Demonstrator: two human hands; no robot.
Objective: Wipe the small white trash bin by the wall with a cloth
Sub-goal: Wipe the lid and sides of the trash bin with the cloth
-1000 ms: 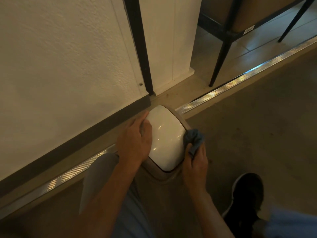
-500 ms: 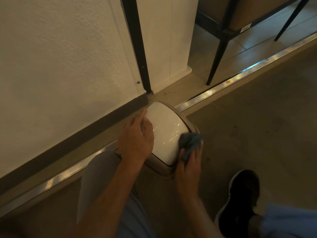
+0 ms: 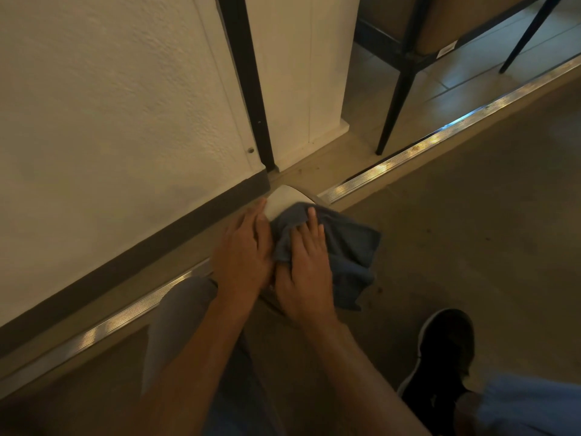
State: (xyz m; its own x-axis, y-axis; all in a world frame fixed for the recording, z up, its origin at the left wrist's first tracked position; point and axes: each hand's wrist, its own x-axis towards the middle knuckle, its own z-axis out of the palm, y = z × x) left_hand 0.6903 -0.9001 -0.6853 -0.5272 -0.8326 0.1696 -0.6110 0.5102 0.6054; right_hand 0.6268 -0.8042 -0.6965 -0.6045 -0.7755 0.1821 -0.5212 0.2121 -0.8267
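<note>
The small white trash bin (image 3: 283, 199) stands on the floor by the wall, mostly hidden under my hands; only the far end of its rounded lid shows. A blue cloth (image 3: 349, 250) is spread over the lid and hangs down its right side. My right hand (image 3: 306, 272) lies flat on the cloth, pressing it onto the lid with fingers spread. My left hand (image 3: 243, 256) rests on the bin's left side, fingers together, touching the cloth's edge.
The white wall (image 3: 110, 121) with a dark baseboard runs close behind the bin. A metal floor strip (image 3: 393, 165) crosses diagonally. Black chair legs (image 3: 393, 105) stand at the back right. My black shoe (image 3: 440, 357) and my grey-trousered knee (image 3: 179, 309) are near the bin.
My right hand has moved from the bin's right side up onto the lid, and the bunched cloth has opened out over it. My left hand has stayed on the left side.
</note>
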